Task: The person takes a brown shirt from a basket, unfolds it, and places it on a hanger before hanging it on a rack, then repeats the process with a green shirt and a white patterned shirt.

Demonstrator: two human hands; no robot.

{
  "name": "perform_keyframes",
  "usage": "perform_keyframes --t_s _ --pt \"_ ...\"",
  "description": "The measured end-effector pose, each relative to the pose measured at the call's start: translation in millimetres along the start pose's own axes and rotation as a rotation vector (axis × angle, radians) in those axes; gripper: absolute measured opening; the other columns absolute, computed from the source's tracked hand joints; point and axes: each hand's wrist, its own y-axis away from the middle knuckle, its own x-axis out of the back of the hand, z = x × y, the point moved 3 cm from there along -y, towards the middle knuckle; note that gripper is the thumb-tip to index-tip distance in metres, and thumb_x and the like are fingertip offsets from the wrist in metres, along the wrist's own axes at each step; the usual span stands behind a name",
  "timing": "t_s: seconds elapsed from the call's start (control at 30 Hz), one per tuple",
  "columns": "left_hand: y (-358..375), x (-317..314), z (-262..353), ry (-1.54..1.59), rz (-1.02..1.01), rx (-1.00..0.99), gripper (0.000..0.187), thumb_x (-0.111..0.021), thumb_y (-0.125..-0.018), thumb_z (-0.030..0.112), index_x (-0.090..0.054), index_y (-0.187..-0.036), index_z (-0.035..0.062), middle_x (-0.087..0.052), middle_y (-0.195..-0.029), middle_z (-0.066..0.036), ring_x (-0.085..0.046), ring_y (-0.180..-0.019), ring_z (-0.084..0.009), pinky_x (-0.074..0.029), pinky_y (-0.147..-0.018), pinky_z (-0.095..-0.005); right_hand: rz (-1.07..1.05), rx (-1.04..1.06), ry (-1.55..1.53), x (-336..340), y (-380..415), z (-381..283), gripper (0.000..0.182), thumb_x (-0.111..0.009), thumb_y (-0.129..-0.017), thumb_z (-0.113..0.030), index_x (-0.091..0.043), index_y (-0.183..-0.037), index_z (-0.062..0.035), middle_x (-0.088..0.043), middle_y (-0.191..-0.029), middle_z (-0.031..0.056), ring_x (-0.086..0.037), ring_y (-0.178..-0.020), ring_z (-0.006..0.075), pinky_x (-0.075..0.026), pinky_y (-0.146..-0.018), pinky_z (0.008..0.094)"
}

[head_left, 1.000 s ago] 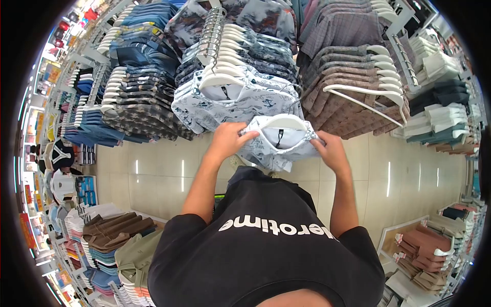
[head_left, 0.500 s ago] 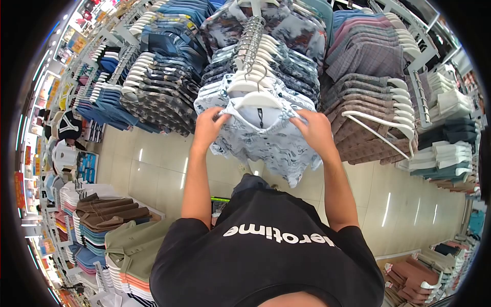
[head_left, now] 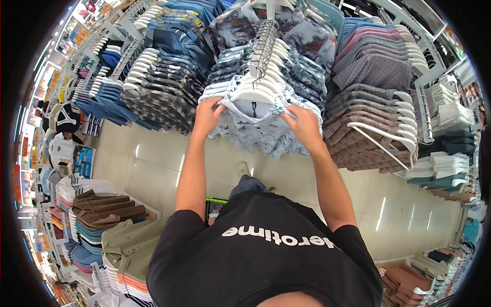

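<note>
A light blue patterned shirt (head_left: 255, 134) hangs on a white hanger (head_left: 254, 97) at the front of a packed rail. My left hand (head_left: 208, 113) pinches the shirt near its shoulder on the left. On the opposite side, my right hand (head_left: 303, 123) grips the fabric beside the collar, thumb on top. A dark label shows inside the neck. Behind it, more shirts on white hangers line the metal rail (head_left: 266, 36), their hooks bunched together.
Dark patterned shirts (head_left: 169, 84) hang to the left, brown checked garments (head_left: 358, 117) to the right. An angled white hanger (head_left: 381, 128) juts out there. Folded brown clothes (head_left: 105, 210) and an olive shirt (head_left: 135, 243) are behind me on the left. Tiled floor (head_left: 153, 153) lies below.
Both hands have moved the shirt forward, closer to the other shirts on the rail. Its front now hangs lower and less lifted toward me. A shoe has come into view on the floor.
</note>
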Motion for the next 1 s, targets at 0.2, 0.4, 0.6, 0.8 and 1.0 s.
perform_keyframes --t_s 0.2,0.4,0.6,0.8,1.0 --pt "15.4 5.4 -57.0 0.203 -0.014 0.288 0.027 -0.076 -0.080 0.014 -0.071 -0.102 -0.0003 -0.072 -0.100 -0.012 -0.065 -0.091 -0.0227 -0.050 -0.084 -0.0355 -0.071 -0.160 0.051 3.4 31.4 40.3 0.029 -0.072 -0.083 -0.028 -0.071 -0.099 -0.0038 -0.069 -0.085 0.0197 -0.066 -0.076 0.0363 -0.051 -0.071 0.0421" --pt "84.3 -14.6 -127.1 0.597 -0.198 0.737 0.021 -0.071 -0.086 0.011 -0.071 -0.104 0.0000 -0.072 -0.097 -0.004 -0.062 -0.086 -0.0125 -0.048 -0.079 -0.0304 -0.323 -0.563 -0.365 25.5 79.1 93.0 0.025 -0.069 -0.086 -0.015 -0.068 -0.098 0.0063 -0.066 -0.075 0.0063 -0.056 -0.070 0.0116 -0.046 -0.066 0.0315" --pt "73.8 3.3 -123.3 0.426 0.187 0.646 0.021 -0.058 -0.091 0.007 -0.069 -0.106 -0.0035 -0.072 -0.091 -0.007 -0.063 -0.084 -0.0144 -0.049 -0.077 -0.0306 0.130 -0.516 -0.401 22.5 95.1 124.4 0.020 -0.069 -0.086 -0.010 -0.067 -0.097 0.0056 -0.065 -0.077 0.0016 -0.053 -0.072 0.0067 -0.045 -0.066 0.0260" --pt "100.7 -29.7 -159.0 0.103 0.094 0.727 0.026 -0.062 -0.093 0.017 -0.068 -0.106 -0.0043 -0.073 -0.093 -0.010 -0.065 -0.086 -0.0212 -0.049 -0.080 -0.0375 0.060 -0.515 -0.227 -20.6 124.8 151.6 0.017 -0.069 -0.086 -0.011 -0.069 -0.095 0.0038 -0.067 -0.075 0.0038 -0.055 -0.072 0.0068 -0.046 -0.067 0.0263" --pt "140.2 -52.1 -203.7 0.360 0.146 0.871 0.040 -0.059 -0.096 0.025 -0.061 -0.126 -0.0018 -0.069 -0.117 -0.013 -0.061 -0.111 -0.0235 -0.044 -0.095 -0.0355 0.153 -0.602 -0.182 -16.5 160.8 191.1 0.020 -0.066 -0.087 -0.016 -0.064 -0.083 0.0034 -0.055 -0.062 0.0087 -0.046 -0.062 0.0135 -0.041 -0.059 0.0353"
